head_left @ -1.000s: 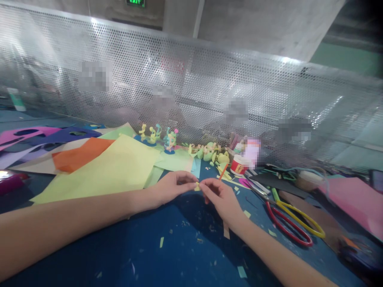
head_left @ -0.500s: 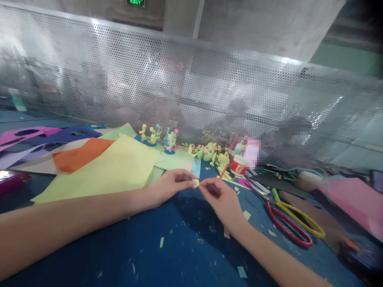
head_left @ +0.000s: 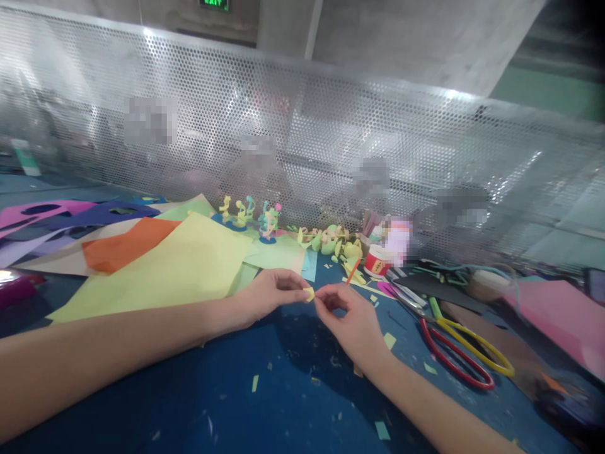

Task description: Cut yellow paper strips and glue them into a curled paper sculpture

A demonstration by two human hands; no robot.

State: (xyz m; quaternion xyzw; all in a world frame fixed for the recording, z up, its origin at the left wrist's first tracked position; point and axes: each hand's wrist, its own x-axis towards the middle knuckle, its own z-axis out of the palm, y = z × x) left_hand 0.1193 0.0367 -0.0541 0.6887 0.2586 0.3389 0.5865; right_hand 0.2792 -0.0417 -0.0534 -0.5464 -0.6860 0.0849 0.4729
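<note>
Paper piece: a small pale-yellow scrap (head_left: 309,293), folded or curled, its exact shape too small to tell.
Position: held just above the blue table (head_left: 283,403), near the centre of the scene, in front of the large yellow sheet (head_left: 179,271).
Left hand: the left hand (head_left: 269,295) pinches the scrap's left edge between thumb and forefinger; grip closed on the paper.
Right hand: the right hand (head_left: 350,318) meets the scrap from the right, fingertips curled in and touching its right edge; grasping the same piece.
Scrap relative to grip: it lies between the two sets of fingertips, the hands almost touching.
Change from earlier frames: the scrap sits at nearly the same spot as half a second ago; the right fingers have curled a little tighter, and the hands remain together.
Surroundings: red-and-yellow-handled scissors (head_left: 466,356) lie to the right; paper figures (head_left: 267,221) stand far, by the perforated metal screen (head_left: 331,139); an orange sheet (head_left: 123,246) lies far left.
</note>
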